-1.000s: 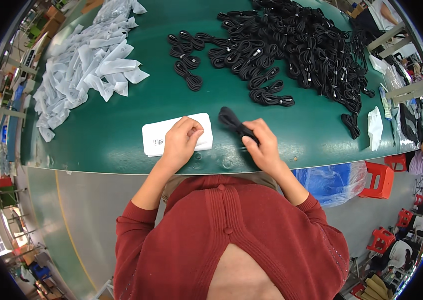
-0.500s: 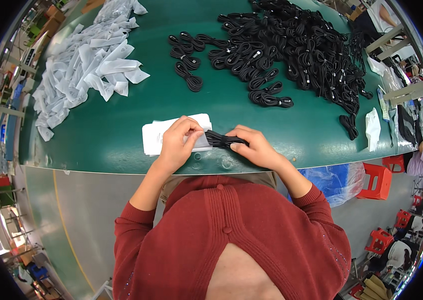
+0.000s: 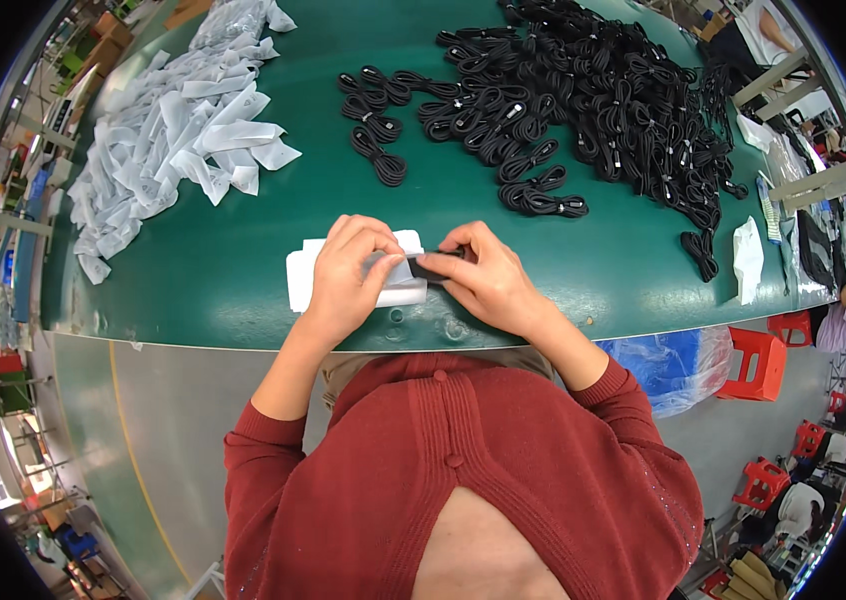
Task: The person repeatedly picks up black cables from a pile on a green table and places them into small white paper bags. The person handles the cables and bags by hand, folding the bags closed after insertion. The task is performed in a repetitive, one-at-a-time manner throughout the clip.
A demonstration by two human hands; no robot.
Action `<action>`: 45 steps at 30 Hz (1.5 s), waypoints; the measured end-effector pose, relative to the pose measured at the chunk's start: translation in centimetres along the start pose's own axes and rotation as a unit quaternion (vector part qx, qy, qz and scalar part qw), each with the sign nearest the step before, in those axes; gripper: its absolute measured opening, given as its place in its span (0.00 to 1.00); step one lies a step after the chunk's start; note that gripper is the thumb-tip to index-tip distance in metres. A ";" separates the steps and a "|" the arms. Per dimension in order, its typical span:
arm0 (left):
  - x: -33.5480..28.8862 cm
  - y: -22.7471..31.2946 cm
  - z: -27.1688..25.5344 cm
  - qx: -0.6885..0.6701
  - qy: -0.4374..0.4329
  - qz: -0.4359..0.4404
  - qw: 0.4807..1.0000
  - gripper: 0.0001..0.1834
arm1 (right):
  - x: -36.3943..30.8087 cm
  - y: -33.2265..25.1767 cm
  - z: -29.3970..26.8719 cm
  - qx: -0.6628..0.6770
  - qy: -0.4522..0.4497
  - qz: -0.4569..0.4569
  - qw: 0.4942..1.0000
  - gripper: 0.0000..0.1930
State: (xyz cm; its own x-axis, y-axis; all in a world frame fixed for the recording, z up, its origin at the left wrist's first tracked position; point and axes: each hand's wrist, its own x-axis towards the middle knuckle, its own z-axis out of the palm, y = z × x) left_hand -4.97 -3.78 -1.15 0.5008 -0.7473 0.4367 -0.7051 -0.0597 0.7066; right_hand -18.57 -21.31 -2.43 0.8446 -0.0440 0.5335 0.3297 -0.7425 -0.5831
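At the table's near edge my left hand (image 3: pixel 348 275) pinches the mouth of a thin white bag (image 3: pixel 401 276), which lies on a small stack of flat white bags (image 3: pixel 300 282). My right hand (image 3: pixel 490 280) grips a coiled black cable (image 3: pixel 430 267) by its outer end. The cable's left end is at the bag's mouth and seems partly inside it; my fingers hide much of the coil.
On the green table (image 3: pixel 233 300), a heap of filled whitish bags (image 3: pixel 168 150) lies at the far left. A big pile of coiled black cables (image 3: pixel 633 120) covers the far right. Right of me stand a red stool (image 3: pixel 755 365) and a blue plastic-wrapped bundle (image 3: pixel 668 365).
My right hand has moved left and closer to my left hand, bringing the cable toward the bag. Less of the coil shows now.
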 end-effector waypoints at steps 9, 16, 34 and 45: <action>0.7 0.3 -1.0 -0.174 -0.011 -0.112 0.978 0.03 | 0.7 -0.5 2.7 0.198 0.093 0.154 0.964 0.20; 3.1 -1.7 -4.6 -0.365 0.056 -0.150 0.917 0.05 | 2.2 -0.1 0.3 0.128 0.114 0.031 0.985 0.19; -1.4 -1.9 1.2 0.051 -0.116 0.053 0.991 0.17 | -5.8 5.7 -4.7 -0.287 0.096 0.323 0.897 0.13; -1.8 -1.8 2.4 0.128 -0.036 0.001 0.991 0.08 | -5.1 1.4 -2.0 0.116 0.144 0.305 0.934 0.19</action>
State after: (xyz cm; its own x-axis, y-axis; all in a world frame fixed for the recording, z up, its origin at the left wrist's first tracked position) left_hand -5.81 -3.94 -4.54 0.4693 -0.7917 0.3910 -0.8144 -0.2170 0.5382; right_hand -23.27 -23.44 -4.71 0.7673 -0.6148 0.1824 -0.0647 -0.3573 -0.9317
